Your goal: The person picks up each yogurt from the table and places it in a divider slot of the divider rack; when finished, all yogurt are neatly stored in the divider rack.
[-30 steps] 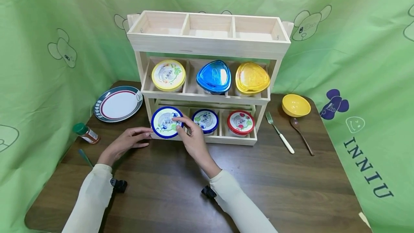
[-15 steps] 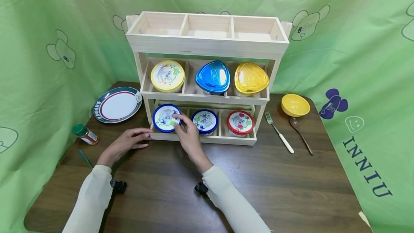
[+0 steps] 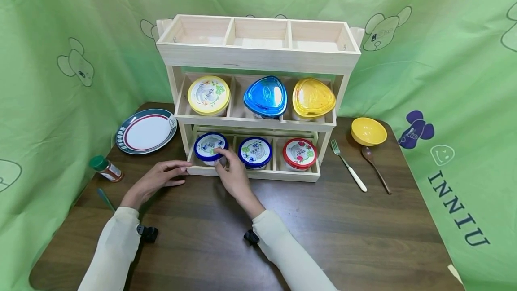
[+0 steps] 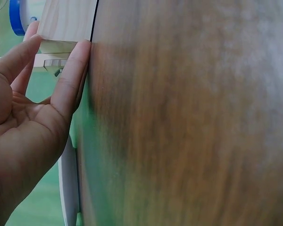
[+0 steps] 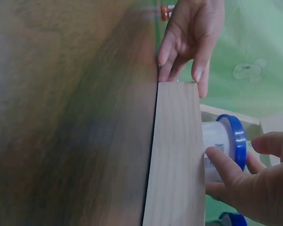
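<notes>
A round tub with a blue lid [image 3: 211, 144] sits in the left compartment of the bottom tier of a wooden shelf [image 3: 258, 59]. My right hand [image 3: 235, 178] holds this tub from its right side, fingers spread about the lid. In the right wrist view, the thumb lies along the clear wall of the tub [image 5: 216, 134]. My left hand [image 3: 155, 181] touches the lower left corner of the shelf with nearly straight fingertips. That contact at the wooden end also shows in the left wrist view, where the left hand [image 4: 33, 117] has nothing in its grasp.
Another blue-lidded tub [image 3: 255, 152] and a red-lidded tub [image 3: 300, 154] share the bottom tier. Yellow [image 3: 208, 95] and blue [image 3: 265, 97] lids stand above. Around lie a plate [image 3: 147, 131], a spice jar [image 3: 107, 168], a yellow bowl [image 3: 368, 131], a fork [image 3: 349, 166] and a wooden spoon [image 3: 376, 169].
My right hand has lowered the blue-lidded tub from in front of the shelf into the bottom left compartment, and its lid now lies flatter. The left hand has stayed at the shelf corner.
</notes>
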Demonstrator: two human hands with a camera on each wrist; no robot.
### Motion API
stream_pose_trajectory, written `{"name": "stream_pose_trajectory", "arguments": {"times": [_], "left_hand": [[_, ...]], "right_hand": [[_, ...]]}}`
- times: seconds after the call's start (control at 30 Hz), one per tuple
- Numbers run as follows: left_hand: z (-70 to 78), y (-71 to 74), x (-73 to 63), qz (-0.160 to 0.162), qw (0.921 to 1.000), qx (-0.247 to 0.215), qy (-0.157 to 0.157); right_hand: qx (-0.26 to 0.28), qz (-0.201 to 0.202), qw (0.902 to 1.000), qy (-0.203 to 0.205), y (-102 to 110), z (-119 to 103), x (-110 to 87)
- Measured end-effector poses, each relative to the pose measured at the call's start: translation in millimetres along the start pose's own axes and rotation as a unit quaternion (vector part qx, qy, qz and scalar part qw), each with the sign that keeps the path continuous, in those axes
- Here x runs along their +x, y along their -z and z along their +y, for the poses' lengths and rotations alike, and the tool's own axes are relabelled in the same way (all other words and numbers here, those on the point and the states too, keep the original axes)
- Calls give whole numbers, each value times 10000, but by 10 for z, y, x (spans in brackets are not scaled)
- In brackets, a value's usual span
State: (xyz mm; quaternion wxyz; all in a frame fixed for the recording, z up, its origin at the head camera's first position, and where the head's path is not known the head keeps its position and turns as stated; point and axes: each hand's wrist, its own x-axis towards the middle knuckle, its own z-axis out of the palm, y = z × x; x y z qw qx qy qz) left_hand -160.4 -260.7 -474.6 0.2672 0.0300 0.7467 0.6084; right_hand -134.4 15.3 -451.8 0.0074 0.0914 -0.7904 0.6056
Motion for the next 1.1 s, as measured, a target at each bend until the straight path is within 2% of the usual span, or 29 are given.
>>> {"name": "stream_pose_trajectory", "arguments": {"times": [0.23, 0.4, 0.47, 0.57, 0.73, 0.83, 0.9, 0.97, 1.03, 1.1], "left_hand": [[32, 6, 24, 9, 10000, 55, 16], [73, -21, 38, -81, 9999, 103, 46], [90, -35, 31, -144, 9997, 168, 61], [121, -40, 16, -273, 9991, 335, -19], [186, 20, -16, -310, 9987, 378, -144], [219, 87, -97, -60, 9995, 273, -112], [260, 113, -153, 188, 9994, 276, -113], [322, 104, -216, 496, 9980, 387, -97], [410, 43, -314, 844, 9947, 587, -106], [520, -55, -462, 1170, 9876, 1020, -244]], "right_hand": [[-264, -122, 9996, 10, 84, -71, -157], [-162, -393, 9988, 249, 343, -100, -334], [-160, -430, 9984, 320, 514, -100, -421], [-238, -211, 9983, 485, 839, -92, -543], [-88, 747, 9947, 707, 1535, -53, -745], [281, 1482, 9880, 319, 1947, -25, -865], [666, 1992, 9777, -48, 2180, -14, -927], [1022, 2313, 9668, -352, 2362, -3, -974], [1212, 2311, 9643, -454, 2479, 2, -1009], [972, 1811, 9780, -360, 2545, 13, -1034]]}}
